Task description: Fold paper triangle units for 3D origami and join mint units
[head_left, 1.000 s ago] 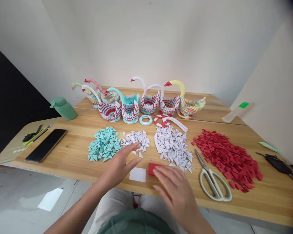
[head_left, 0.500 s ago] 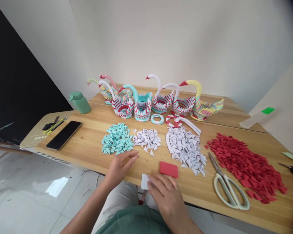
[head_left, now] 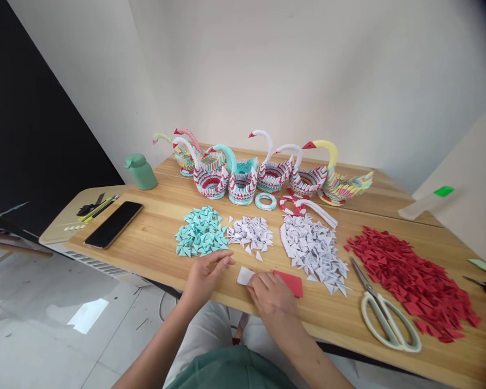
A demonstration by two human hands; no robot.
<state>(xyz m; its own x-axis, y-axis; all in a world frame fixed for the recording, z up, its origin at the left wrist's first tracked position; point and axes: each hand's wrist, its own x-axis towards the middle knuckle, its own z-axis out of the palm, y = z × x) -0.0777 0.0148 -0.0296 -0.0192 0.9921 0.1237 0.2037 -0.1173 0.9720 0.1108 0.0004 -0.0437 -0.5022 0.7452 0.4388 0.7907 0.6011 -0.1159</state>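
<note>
My right hand [head_left: 273,294] is over the table near its front edge, its fingers closed on a small white paper slip [head_left: 244,276] whose left end sticks out. Just beyond that hand lies a stack of red paper [head_left: 291,284], partly covered by the knuckles. To the left, my left hand [head_left: 208,273] hovers with thumb and fingers a little apart and holds nothing I can see. Folded teal paper triangles [head_left: 201,231] are heaped beyond it, beside a small pile of white triangles [head_left: 251,233].
A larger white triangle pile [head_left: 314,248] and a red one [head_left: 413,281] spread rightward, with scissors [head_left: 384,313] between them. Several paper swans [head_left: 243,186] line the back, two paper rings [head_left: 265,201] before them. A phone [head_left: 114,224] and green bottle [head_left: 141,172] stand left.
My right hand has moved forward across the table with the white slip, and now covers part of the red paper. The left hand stays nearly in place; the view has shifted slightly.
</note>
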